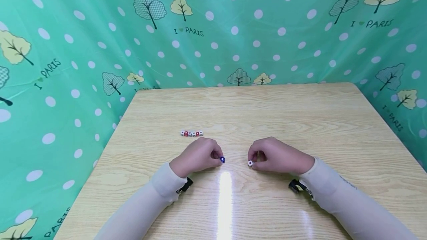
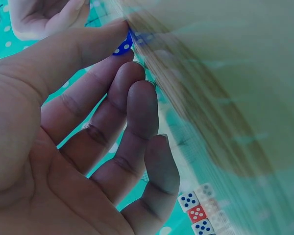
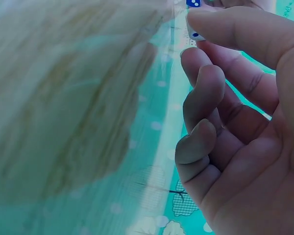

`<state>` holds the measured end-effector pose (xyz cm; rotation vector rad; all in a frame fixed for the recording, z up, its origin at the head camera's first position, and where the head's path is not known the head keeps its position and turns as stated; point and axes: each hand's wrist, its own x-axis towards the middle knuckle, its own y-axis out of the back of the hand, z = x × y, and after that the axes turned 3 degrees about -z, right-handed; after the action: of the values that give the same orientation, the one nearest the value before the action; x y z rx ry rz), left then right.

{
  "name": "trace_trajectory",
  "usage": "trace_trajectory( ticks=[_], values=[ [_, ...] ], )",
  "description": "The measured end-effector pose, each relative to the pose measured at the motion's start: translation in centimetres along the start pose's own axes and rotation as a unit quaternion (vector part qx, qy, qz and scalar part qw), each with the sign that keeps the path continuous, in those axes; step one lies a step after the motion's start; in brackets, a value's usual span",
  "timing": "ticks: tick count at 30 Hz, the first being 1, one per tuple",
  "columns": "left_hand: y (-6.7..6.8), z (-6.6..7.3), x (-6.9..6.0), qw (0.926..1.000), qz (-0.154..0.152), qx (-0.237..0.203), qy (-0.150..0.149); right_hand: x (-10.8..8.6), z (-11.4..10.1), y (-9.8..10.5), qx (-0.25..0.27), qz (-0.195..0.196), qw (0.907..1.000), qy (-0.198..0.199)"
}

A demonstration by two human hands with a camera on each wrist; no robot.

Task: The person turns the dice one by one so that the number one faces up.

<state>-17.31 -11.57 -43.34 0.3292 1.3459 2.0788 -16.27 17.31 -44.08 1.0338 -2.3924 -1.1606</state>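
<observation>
Between thumb and index finger, my left hand [image 1: 199, 153] pinches a blue die [image 1: 222, 159] with white pips, low at the tabletop. In the left wrist view the same blue die [image 2: 123, 47] shows at the fingertips, partly covered by the thumb. To its right, my right hand [image 1: 278, 155] pinches a white die [image 1: 250, 163]. The right wrist view shows that white die [image 3: 195, 35] mostly hidden behind the thumb. Beyond my left hand lies a row of white and red dice [image 1: 191, 133], side by side; part of it [image 2: 197, 214] appears in the left wrist view.
The light wooden table [image 1: 300, 114] is glossy, with a bright light streak down its front middle. A green dotted curtain [image 1: 213, 29] with printed trees hangs behind it and along the sides. Dark straps [image 1: 185, 186] sit at both wrists.
</observation>
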Motion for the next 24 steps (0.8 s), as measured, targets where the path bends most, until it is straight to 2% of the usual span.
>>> trace_trajectory(
  ticks=[11,18,24],
  values=[
    [0.0,0.0,0.0,1.0000,0.002,0.005,-0.003,0.1,0.8,0.0,0.036,-0.026,0.9989,-0.017],
    [0.0,0.1,0.0,1.0000,0.002,0.006,-0.005,0.0,1.1,0.0,0.040,-0.029,0.9985,-0.022],
    [0.0,0.1,0.0,1.0000,0.000,0.009,0.000,-0.1,1.4,0.0,0.052,-0.039,0.9970,-0.042]
  ],
)
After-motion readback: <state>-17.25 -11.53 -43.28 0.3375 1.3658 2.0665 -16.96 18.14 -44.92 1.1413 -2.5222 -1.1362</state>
